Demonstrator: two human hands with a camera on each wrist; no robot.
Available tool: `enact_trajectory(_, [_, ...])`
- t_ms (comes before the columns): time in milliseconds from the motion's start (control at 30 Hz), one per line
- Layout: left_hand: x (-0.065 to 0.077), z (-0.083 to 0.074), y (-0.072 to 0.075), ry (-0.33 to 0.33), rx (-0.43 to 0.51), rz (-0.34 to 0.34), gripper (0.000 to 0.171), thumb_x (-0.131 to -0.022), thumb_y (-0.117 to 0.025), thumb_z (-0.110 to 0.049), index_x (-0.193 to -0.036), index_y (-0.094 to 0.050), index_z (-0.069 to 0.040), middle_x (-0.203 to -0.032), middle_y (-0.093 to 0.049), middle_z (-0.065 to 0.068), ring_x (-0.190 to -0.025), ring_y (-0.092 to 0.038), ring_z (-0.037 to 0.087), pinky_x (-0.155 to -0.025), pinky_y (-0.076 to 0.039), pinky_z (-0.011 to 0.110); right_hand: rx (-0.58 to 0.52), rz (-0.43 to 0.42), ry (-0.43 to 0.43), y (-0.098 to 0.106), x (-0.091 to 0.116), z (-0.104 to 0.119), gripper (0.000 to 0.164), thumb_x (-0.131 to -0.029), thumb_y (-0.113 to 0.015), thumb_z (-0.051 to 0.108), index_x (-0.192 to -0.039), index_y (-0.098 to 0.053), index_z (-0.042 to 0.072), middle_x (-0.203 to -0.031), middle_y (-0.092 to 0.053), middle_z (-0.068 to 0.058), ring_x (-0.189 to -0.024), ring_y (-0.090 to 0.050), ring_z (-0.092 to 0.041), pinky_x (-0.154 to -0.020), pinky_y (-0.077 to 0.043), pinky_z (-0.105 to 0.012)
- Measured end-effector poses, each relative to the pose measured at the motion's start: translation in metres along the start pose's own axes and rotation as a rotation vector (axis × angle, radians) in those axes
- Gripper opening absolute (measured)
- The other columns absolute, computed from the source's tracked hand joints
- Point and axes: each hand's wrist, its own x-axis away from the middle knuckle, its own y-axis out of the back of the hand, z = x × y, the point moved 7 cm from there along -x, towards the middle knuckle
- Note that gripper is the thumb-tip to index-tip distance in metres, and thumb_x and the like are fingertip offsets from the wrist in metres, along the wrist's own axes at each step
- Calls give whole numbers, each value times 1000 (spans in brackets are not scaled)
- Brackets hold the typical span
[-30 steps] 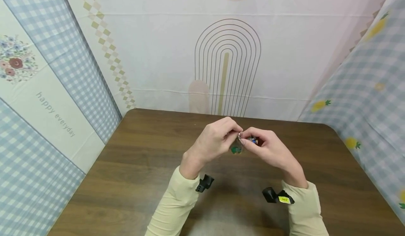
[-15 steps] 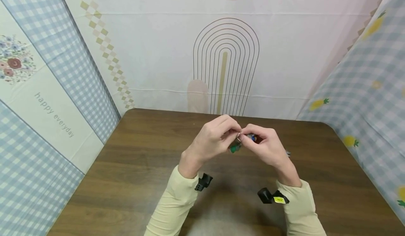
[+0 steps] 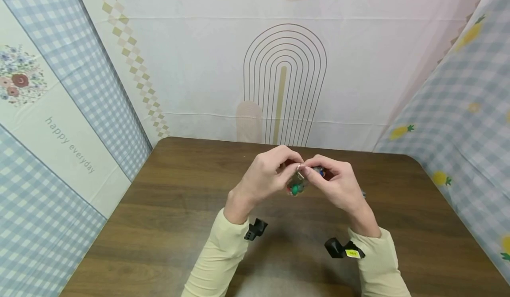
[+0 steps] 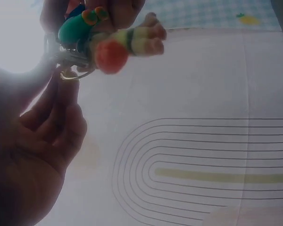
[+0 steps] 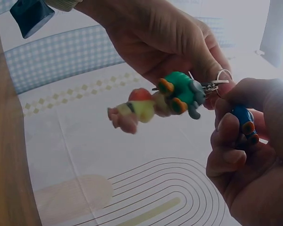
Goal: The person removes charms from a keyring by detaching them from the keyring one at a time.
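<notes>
Above the table, my left hand (image 3: 264, 175) and right hand (image 3: 336, 184) meet at a metal split ring (image 5: 225, 70), each pinching it between thumb and fingers. From the ring hang a green figurine (image 5: 180, 87) with orange feet and, beyond it, a figurine in yellow-green (image 5: 144, 110) with a red round part (image 4: 111, 57). A blue figurine (image 5: 245, 120) with orange feet sits inside the curl of my right hand's fingers, partly covered. Fingertips hide part of the ring, and glare washes out that side of the left wrist view.
The brown wooden table (image 3: 191, 182) lies beneath both hands. A small grey object (image 3: 363, 193) shows beside the right wrist, mostly hidden behind it. Printed cloth (image 3: 207, 67) hangs at the back and on both sides.
My right wrist has shifted slightly left, and the small grey object has come into sight beside it. The hanging figurines have swung a little. Both hands keep their pinch on the ring.
</notes>
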Motion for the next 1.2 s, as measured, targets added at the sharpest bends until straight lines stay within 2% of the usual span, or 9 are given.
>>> enact_trajectory(267, [2, -2, 3, -24, -28, 5, 6, -94, -63, -8, -95, -66, -3, -90, -66, 3, -82, -61, 8, -78, -52, 13, 23, 31, -53, -2, 1, -1, 17, -88, -67, -3, -98, -70, 11, -73, -58, 4, -52, -43, -9, -44, -37, -25])
enact_trajectory(500, [2, -3, 5, -42, -67, -9, 5, -90, -68, -7, -95, -67, -5, -88, -67, 2, -78, -59, 7, -76, -50, 11, 12, 50, -80, -5, 0, -2, 14, -90, -64, -2, -98, -70, 8, -63, -55, 0, -51, -47, -10, -44, -41, -24])
enact_trajectory(767, [3, -3, 5, -43, 74, 48, 7, -88, -69, -3, -93, -64, -4, -86, -66, 3, -73, -58, 4, -70, -48, 7, -25, 107, -55, -4, 0, -1, 17, -89, -66, -3, -94, -70, 12, -63, -53, 2, -52, -47, -10, -43, -39, -25])
enact_trajectory(967, [2, -5, 4, -63, 167, 96, 4, -90, -66, -4, -91, -63, -3, -83, -65, 3, -73, -57, 5, -69, -49, 10, -65, 149, -40, -4, 2, 0, 20, -88, -65, -7, -91, -70, 12, -62, -51, 3, -52, -46, -10, -43, -37, -25])
enact_trajectory(1200, [3, -8, 5, -69, 274, 135, 7, -88, -67, 1, -90, -65, -5, -83, -66, 3, -75, -59, 4, -72, -51, 12, -237, 203, 54, -7, 3, 5, 27, -85, -60, -18, -93, -69, 7, -63, -48, 0, -50, -43, -8, -39, -32, -25])
